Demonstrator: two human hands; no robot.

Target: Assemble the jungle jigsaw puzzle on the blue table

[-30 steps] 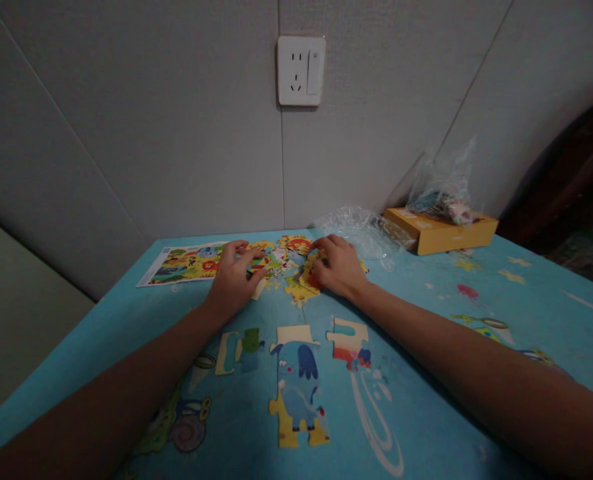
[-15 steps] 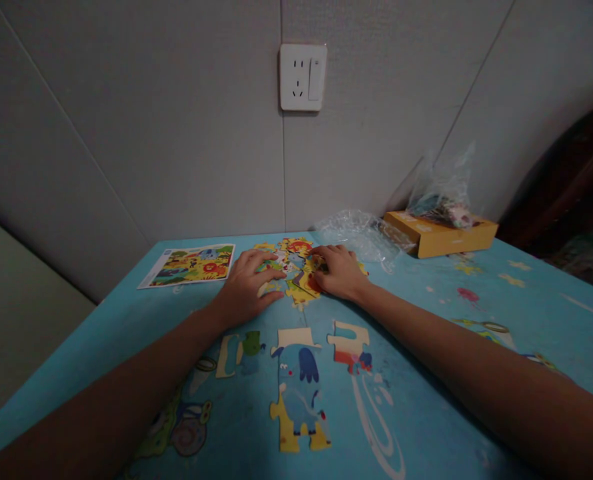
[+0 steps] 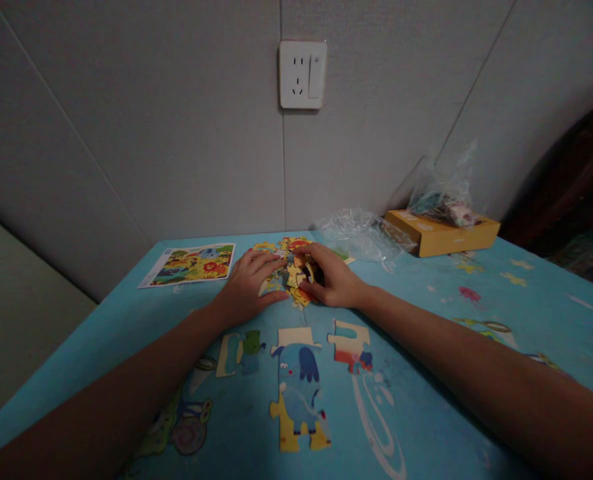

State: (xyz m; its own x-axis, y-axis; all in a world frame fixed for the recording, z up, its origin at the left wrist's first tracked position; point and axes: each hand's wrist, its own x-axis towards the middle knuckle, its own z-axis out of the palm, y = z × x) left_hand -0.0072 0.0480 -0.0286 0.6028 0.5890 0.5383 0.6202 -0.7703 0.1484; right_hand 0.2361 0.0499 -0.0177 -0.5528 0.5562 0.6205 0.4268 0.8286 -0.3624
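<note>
A heap of yellow and multicoloured jigsaw puzzle pieces (image 3: 296, 275) lies near the back edge of the table between my two hands. My left hand (image 3: 253, 280) rests at the heap's left side, fingers stretched over the pieces and thumb apart. From the right, my right hand (image 3: 333, 277) curls its fingers and thumb round some of the pieces; its palm side is partly hidden. Closer to me, two joined pieces show a blue elephant (image 3: 299, 390). A loose piece with a green shape (image 3: 241, 352) lies to their left, and a cream and red piece (image 3: 350, 347) to their right.
A printed picture sheet (image 3: 191, 265) lies at the back left. At the back right are crumpled clear plastic (image 3: 359, 233) and a yellow box (image 3: 446, 235) with a plastic bag (image 3: 441, 200) on top. The wall with a socket (image 3: 303, 75) rises behind the blue patterned tabletop (image 3: 426, 313).
My right hand has moved slightly left and nearer to me, pushing pieces toward my left hand, so the heap is more bunched. My left hand has barely shifted.
</note>
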